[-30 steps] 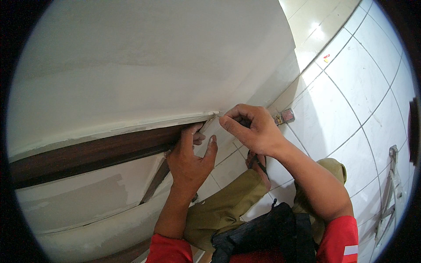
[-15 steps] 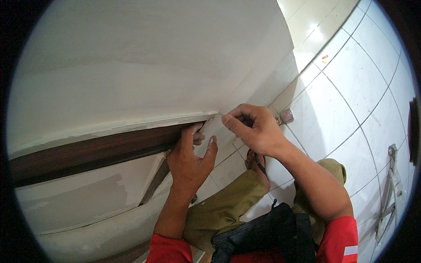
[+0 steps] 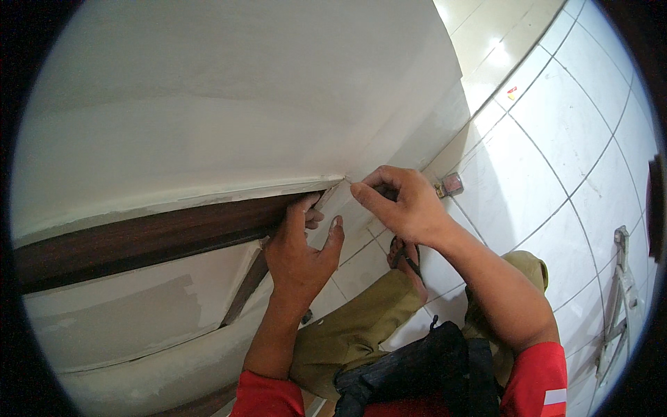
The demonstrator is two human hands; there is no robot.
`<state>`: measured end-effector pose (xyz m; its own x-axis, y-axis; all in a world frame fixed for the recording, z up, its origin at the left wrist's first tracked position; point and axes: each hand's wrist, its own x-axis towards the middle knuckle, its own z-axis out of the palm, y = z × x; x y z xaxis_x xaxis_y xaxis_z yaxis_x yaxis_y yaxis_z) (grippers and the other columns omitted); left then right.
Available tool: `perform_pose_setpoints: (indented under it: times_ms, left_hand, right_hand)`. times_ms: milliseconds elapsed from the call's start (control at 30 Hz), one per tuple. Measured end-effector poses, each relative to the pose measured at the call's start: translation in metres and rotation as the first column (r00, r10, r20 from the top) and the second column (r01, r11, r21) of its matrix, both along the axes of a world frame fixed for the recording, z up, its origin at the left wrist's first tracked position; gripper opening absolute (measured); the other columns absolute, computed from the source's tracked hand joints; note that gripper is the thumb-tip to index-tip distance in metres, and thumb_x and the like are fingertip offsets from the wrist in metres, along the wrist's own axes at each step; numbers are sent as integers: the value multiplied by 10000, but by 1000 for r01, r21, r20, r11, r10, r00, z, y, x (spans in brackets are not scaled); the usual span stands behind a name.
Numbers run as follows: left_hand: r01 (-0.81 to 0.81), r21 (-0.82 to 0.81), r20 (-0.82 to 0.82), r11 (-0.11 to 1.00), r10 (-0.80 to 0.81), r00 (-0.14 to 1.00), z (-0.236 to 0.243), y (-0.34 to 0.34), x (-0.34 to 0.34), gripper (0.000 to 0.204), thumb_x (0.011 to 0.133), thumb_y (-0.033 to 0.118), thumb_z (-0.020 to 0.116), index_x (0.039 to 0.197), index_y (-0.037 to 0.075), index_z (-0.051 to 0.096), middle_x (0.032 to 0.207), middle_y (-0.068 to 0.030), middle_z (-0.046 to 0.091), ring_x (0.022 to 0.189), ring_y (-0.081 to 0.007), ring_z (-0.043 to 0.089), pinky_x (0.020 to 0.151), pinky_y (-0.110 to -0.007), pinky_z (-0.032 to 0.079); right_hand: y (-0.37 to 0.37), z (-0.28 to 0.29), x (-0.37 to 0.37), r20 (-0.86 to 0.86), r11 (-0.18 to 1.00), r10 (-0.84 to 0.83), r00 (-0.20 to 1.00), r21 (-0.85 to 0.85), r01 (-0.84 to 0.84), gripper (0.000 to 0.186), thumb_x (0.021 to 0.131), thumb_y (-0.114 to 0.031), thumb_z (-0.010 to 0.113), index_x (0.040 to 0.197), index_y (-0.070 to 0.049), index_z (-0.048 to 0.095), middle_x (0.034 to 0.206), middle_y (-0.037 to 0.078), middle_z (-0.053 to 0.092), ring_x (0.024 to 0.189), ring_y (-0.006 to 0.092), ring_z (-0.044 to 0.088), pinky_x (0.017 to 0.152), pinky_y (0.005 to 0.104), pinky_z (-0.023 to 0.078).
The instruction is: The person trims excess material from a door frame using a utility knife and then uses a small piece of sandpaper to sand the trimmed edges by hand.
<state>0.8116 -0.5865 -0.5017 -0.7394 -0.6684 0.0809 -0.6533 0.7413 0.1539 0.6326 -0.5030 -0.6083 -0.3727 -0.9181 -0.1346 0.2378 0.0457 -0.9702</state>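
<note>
Above the dark rail, white edging is flanked at its right end by half-open left hand and pinched right hand, latter's hold untellable; well right of rail, red-yellow scrap, unreadable.

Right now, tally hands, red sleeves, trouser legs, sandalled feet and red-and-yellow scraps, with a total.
Hands (left hand, right hand): 2
Red sleeves (left sleeve, right sleeve): 2
Trouser legs (left leg, right leg): 2
Sandalled foot: 1
Red-and-yellow scrap: 1
Total: 8
</note>
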Motion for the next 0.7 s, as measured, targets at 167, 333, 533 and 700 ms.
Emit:
perform_pose_setpoints:
  times_ms: [167,333,533,700]
  left_hand:
    - [-6,11,0,1000,6,1000,1,0,0,522,906,183,861,1359,50,637,1006,-163,775,893,-268,792,800,-395,625]
    - [-11,20,3,1000,11,1000,1,0,0,522,904,179,862,1355,47,636,1008,-165,774,900,-274,794,805,-401,628]
    - [-6,8,-1,1000,6,1000,-1,0,1,521,907,175,859,1358,37,635,1002,-157,771,890,-275,790,800,-403,628]
    - [13,4,-9,1000,-13,1000,0,0,1,526,907,176,860,1362,37,636,993,-153,768,885,-274,786,800,-397,626]
  right_hand:
    - [2,0,-3,14,998,-43,999,-36,43,451,1020,-390,764,1006,60,784,719,151,713,670,178,663,662,394,558]
    - [-2,3,2,47,995,23,999,-102,-18,388,1071,-322,745,1077,64,780,781,29,703,714,78,600,632,290,496]
    - [-5,2,-1,-32,997,20,999,-70,-22,383,1070,-318,743,1061,62,783,765,24,703,680,86,598,610,298,494]
    - [0,2,-8,-63,999,36,997,-15,-37,370,1063,-312,747,1032,55,791,747,29,701,661,92,597,602,296,489]
